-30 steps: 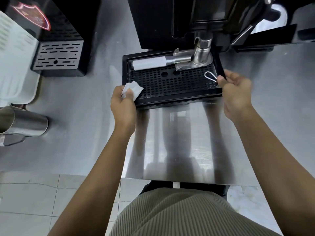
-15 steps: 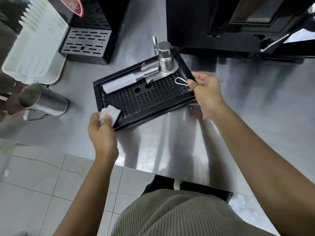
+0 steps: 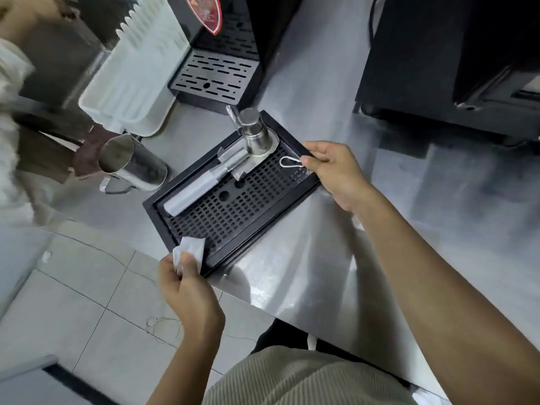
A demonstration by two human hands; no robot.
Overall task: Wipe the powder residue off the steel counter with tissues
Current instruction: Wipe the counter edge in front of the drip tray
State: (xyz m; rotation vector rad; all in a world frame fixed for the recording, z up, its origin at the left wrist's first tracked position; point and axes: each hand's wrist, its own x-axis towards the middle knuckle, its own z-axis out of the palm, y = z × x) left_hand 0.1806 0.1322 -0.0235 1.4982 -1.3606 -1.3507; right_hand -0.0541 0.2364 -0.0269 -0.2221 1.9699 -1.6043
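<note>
A black drip tray with a perforated grate lies turned at an angle on the steel counter, its near-left corner over the counter's front edge. My left hand grips that corner and pinches a white tissue against it. My right hand grips the tray's far-right rim, next to a small wire clip. On the grate lie a steel tamper and a grey-handled portafilter. Pale smears show on the counter near the tray.
A steel milk jug stands left of the tray. Behind it are a white plastic tray and a black machine with a slotted drip grate. A large black machine fills the back right. Tiled floor lies below the counter edge.
Both hands have pulled the drip tray out from under the black machine and swung it left and toward the counter's front edge. The tissue stays in my left hand.
</note>
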